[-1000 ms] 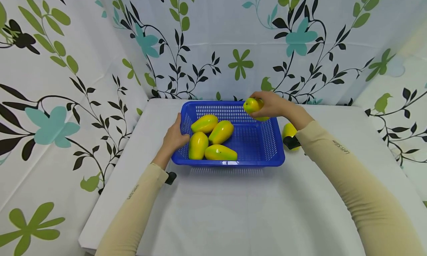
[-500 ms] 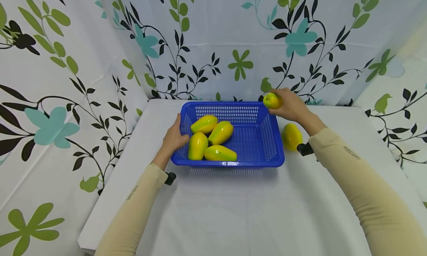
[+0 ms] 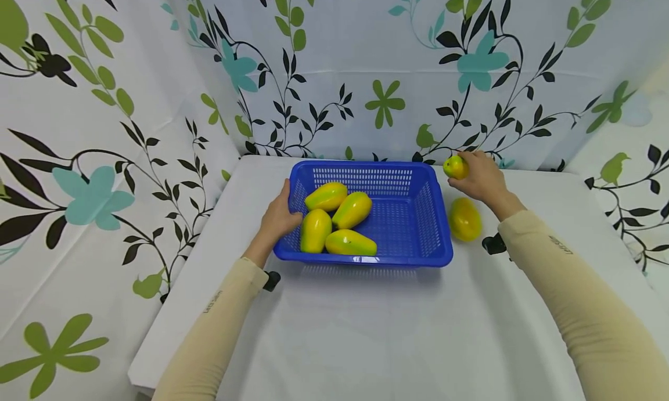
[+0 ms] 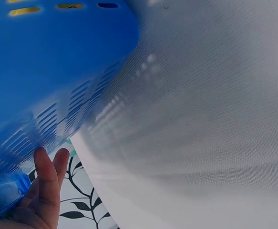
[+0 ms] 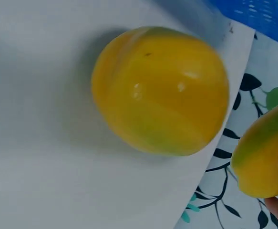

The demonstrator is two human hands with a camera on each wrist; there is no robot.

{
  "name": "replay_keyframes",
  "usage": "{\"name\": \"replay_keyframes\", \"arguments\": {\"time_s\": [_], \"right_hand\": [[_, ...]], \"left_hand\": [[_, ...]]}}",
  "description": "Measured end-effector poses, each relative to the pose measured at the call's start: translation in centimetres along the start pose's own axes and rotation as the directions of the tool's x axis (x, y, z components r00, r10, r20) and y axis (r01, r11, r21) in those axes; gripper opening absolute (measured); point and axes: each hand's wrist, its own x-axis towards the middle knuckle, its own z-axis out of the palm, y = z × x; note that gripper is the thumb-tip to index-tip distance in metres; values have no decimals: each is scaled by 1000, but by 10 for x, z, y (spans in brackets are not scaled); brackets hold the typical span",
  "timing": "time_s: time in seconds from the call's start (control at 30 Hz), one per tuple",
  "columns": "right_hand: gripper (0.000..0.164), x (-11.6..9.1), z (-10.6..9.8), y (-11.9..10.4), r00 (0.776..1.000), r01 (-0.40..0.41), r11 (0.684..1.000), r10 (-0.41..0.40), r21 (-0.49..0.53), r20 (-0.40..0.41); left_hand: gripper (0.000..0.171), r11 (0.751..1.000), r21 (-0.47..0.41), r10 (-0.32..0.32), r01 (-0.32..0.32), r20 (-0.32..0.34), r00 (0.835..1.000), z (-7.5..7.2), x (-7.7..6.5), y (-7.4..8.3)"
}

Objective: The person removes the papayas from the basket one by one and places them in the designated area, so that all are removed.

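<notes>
A blue plastic basket [image 3: 366, 259] with slotted walls stands on the white table. Several yellow-green mangoes [image 3: 351, 210] lie in its left half. My left hand [image 3: 279, 216] holds the basket's left side, thumb at the rim; in the left wrist view its fingers [image 4: 47, 179] reach along the outer wall. My right hand [image 3: 483, 177] grips another mango [image 3: 456, 167] above the table, beyond the basket's back right corner. Only part of that held mango [image 5: 267, 152] and a bit of fingers show in the right wrist view. Below it, one mango [image 3: 465, 220] lies right of the basket.
White cloth covers the table [image 3: 345, 331]. A leaf-patterned curtain [image 3: 334, 70] hangs behind it and along both sides. The table's back edge runs close behind the basket.
My right hand has carried its mango from above the basket's back right part to the right, outside the rim. The left hand stays at the basket, and the head view has shifted slightly.
</notes>
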Motion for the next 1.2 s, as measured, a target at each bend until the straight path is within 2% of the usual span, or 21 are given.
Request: {"name": "replay_keyframes", "arguments": {"time_s": [0.4,0.63,0.97,1.2], "right_hand": [[75,5,19,28,988,-87,996,85,6,132],[74,5,25,39,976,-135,991,132,5,176],[75,6,24,35,968,-133,991,137,-30,211],[71,6,19,29,974,-111,994,114,-26,194]], "left_hand": [[94,1000,18,9,-9,-21,1000,-1,-3,0],[96,1000,14,10,-10,-16,1000,1,0,-2],[96,1000,3,17,-17,-16,1000,2,0,0],[96,1000,6,10,-10,-9,1000,0,0,0]]}}
